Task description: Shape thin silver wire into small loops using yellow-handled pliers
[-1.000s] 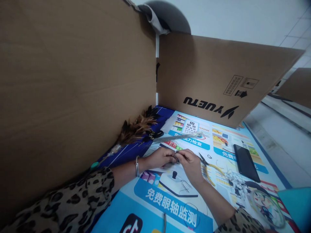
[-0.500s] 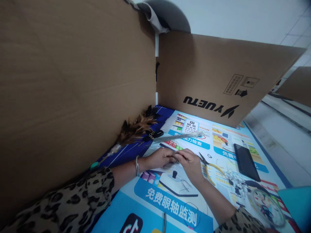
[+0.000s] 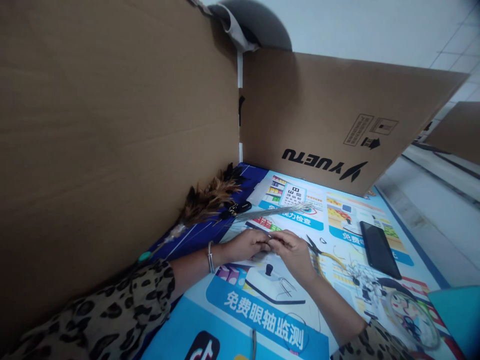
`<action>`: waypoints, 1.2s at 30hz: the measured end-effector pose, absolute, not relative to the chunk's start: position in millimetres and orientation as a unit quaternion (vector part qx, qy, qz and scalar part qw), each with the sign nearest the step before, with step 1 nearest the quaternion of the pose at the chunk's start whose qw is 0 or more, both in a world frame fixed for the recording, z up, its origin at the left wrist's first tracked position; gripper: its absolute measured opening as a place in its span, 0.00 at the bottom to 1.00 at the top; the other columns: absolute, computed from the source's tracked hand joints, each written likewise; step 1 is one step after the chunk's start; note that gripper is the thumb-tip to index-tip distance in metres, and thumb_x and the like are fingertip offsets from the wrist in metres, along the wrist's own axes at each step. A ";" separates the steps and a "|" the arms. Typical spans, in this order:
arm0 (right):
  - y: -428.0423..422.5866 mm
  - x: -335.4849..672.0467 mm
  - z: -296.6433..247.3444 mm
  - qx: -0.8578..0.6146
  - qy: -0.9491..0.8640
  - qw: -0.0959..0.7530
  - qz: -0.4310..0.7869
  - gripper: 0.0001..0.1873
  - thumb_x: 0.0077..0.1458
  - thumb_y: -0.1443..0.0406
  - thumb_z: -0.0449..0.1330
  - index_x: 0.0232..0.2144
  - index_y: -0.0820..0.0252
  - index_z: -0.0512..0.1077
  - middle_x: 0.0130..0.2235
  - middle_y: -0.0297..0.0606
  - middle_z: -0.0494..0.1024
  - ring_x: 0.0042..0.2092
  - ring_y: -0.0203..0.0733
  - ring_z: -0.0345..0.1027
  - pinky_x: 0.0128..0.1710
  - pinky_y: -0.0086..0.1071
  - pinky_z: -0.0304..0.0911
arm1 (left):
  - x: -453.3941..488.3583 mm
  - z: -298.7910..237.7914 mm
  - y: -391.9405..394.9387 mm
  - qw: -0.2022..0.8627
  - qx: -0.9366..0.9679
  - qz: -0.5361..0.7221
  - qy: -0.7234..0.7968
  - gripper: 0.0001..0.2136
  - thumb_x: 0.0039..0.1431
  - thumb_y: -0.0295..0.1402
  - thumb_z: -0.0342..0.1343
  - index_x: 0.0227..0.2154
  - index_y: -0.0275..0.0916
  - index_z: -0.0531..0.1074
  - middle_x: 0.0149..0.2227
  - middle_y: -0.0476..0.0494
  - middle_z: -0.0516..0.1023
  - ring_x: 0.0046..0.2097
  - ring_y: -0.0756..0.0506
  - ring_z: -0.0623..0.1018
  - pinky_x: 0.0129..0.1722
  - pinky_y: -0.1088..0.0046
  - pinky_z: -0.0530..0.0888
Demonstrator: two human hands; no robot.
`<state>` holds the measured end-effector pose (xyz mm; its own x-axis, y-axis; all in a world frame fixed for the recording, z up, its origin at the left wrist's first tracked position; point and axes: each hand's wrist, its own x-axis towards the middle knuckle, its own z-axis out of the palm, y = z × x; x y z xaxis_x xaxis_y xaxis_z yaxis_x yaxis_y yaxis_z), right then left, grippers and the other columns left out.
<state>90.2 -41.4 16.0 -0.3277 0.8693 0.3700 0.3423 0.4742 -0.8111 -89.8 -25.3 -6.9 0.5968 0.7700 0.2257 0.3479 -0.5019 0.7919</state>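
Note:
My left hand (image 3: pixel 249 243) and my right hand (image 3: pixel 291 250) meet fingertip to fingertip above the printed table cover. Both are closed in a pinch. What they hold between them is too small and too covered by the fingers to name. Close to the right hand lie pliers (image 3: pixel 321 256) with yellow handles, jaws apart. Behind the hands rests a bundle of thin silver wires (image 3: pixel 273 211). Several bent wire pieces (image 3: pixel 288 287) lie on the cover in front of the hands.
Tall cardboard panels (image 3: pixel 318 120) stand at the left and back. A feather duster (image 3: pixel 206 200) leans along the left panel. To the right are a black phone (image 3: pixel 379 250), a tangle of wire scraps (image 3: pixel 362 280) and a clear round dish (image 3: pixel 414 320).
The view has shifted very slightly. Both hands stay together in the same place, with only a small movement of the right fingers.

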 end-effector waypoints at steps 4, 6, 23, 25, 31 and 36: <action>-40.7 90.5 16.4 -0.402 -0.742 0.414 0.341 0.08 0.53 0.66 0.57 0.36 0.55 0.75 0.35 0.35 0.74 0.37 0.37 0.68 0.38 0.29 0.64 | -90.2 -7.3 -24.6 0.360 0.819 0.283 0.345 0.09 0.59 0.31 0.48 0.26 0.33 0.69 0.26 0.50 0.69 0.30 0.52 0.69 0.32 0.80 0.64; -41.0 90.0 17.4 -0.407 -0.736 0.413 0.350 0.08 0.52 0.66 0.57 0.35 0.55 0.75 0.35 0.35 0.74 0.37 0.37 0.68 0.37 0.29 0.64 | -90.2 -7.1 -24.6 0.355 0.823 0.278 0.345 0.09 0.59 0.31 0.48 0.27 0.33 0.69 0.26 0.50 0.69 0.30 0.52 0.69 0.32 0.79 0.64; -41.7 86.8 17.7 -0.415 -0.743 0.423 0.309 0.06 0.52 0.66 0.58 0.33 0.56 0.74 0.33 0.35 0.74 0.36 0.37 0.68 0.36 0.29 0.63 | -89.6 -4.6 -25.2 0.336 0.833 0.282 0.337 0.10 0.60 0.32 0.47 0.28 0.33 0.70 0.27 0.50 0.71 0.31 0.52 0.69 0.32 0.80 0.64; -41.8 87.0 16.8 -0.412 -0.745 0.428 0.305 0.06 0.52 0.66 0.58 0.33 0.56 0.74 0.33 0.35 0.74 0.36 0.37 0.68 0.35 0.29 0.63 | -89.7 -5.0 -25.0 0.336 0.833 0.280 0.337 0.10 0.60 0.32 0.47 0.28 0.33 0.70 0.27 0.50 0.71 0.31 0.52 0.69 0.33 0.80 0.64; -42.2 86.7 17.1 -0.411 -0.749 0.426 0.298 0.06 0.52 0.66 0.57 0.33 0.56 0.74 0.33 0.35 0.74 0.35 0.37 0.68 0.35 0.29 0.63 | -89.8 -4.6 -25.6 0.335 0.832 0.275 0.345 0.10 0.60 0.33 0.47 0.28 0.33 0.70 0.27 0.50 0.70 0.31 0.52 0.69 0.32 0.79 0.64; -42.6 85.8 17.4 -0.412 -0.746 0.430 0.300 0.06 0.52 0.66 0.57 0.33 0.56 0.74 0.33 0.35 0.74 0.35 0.37 0.68 0.35 0.29 0.63 | -90.2 -3.2 -26.4 0.344 0.830 0.280 0.340 0.10 0.59 0.32 0.47 0.27 0.33 0.69 0.26 0.50 0.69 0.30 0.52 0.69 0.32 0.78 0.64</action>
